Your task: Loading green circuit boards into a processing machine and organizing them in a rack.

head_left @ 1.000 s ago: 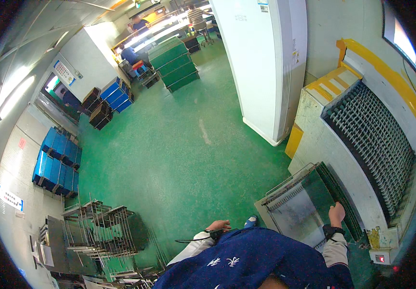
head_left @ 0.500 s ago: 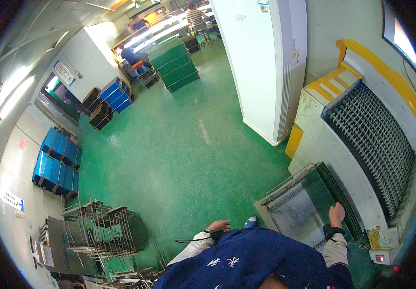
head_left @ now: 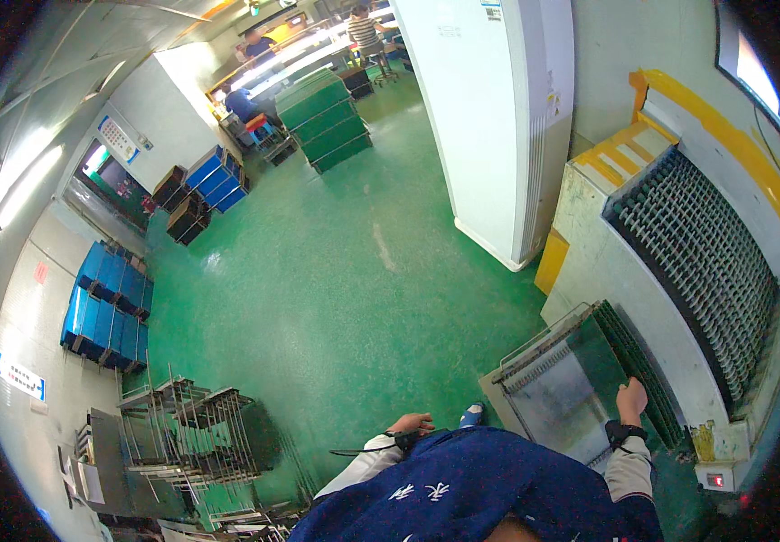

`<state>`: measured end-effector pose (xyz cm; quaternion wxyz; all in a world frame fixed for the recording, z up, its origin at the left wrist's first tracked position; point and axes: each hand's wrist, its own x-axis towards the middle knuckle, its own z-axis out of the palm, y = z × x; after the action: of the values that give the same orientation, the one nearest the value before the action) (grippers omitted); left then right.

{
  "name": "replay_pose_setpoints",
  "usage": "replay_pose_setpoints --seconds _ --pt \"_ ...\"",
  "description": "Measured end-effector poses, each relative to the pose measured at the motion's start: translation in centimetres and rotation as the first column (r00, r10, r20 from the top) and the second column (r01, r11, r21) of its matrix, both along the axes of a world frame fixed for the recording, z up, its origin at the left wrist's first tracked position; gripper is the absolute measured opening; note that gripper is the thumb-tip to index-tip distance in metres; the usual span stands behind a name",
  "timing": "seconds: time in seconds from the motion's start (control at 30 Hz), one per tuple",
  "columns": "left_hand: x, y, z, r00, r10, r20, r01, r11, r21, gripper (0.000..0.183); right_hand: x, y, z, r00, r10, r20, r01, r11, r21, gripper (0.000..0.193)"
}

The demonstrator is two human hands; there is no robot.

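Observation:
My right hand [head_left: 631, 400] is closed at the edge of a dark green flat panel [head_left: 596, 357], one of several green panels standing in a slotted rack [head_left: 521, 379]. The fingertips are partly hidden behind the hand. A pale, cloudy sheet or plate [head_left: 548, 406] forms the rack's near part. My left hand [head_left: 411, 425] hangs in front of my body, its fingers loosely stretched and nothing in them. A thin dark cord [head_left: 358, 451] sticks out from the left wrist.
Right of the rack stands a machine with a bed of rollers [head_left: 697, 271]. A tall white cabinet unit [head_left: 485, 135] stands ahead. Metal racks [head_left: 191, 425] are at the lower left, blue bins [head_left: 105, 307] along the left wall. Stacked green crates [head_left: 327, 122] and seated people [head_left: 244, 104] are farther off.

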<state>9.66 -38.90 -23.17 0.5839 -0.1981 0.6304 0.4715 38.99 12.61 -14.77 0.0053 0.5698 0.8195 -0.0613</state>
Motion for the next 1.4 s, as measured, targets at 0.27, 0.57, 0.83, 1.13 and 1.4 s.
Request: replay_pose_setpoints --seconds 0.27,0.57,0.83,1.13,1.4 --pt "0.0 -0.5 -0.6 1.0 -0.02 -0.009 0.02 1.0 0.007 0.046 0.3 -0.3 -1.0 1.0 -0.004 -0.023 0.004 1.0 -0.001 0.025" --pt "-0.2 -0.9 -0.8 1.0 0.012 0.0 -0.012 0.998 0.062 0.048 0.2 0.1 1.7 1.0 0.022 0.004 -0.022 0.995 -0.102 0.038" --pt "-0.9 -0.8 -4.0 0.983 -0.153 -0.099 0.167 0.974 0.153 0.038 1.2 1.6 11.8 0.992 0.057 -0.11 -0.051 0.997 0.057 0.035" --pt "-1.6 2.3 -2.3 0.993 -0.117 -0.01 0.118 0.989 0.092 0.038 9.3 6.9 21.7 0.661 -0.158 -0.733 0.138 0.986 -0.088 0.046" --pt "-1.9 1.7 -1.9 0.941 -0.264 -0.212 0.31 0.923 0.229 0.037 11.3 8.6 20.6 0.772 -0.183 -0.609 0.249 0.968 0.026 0.055"
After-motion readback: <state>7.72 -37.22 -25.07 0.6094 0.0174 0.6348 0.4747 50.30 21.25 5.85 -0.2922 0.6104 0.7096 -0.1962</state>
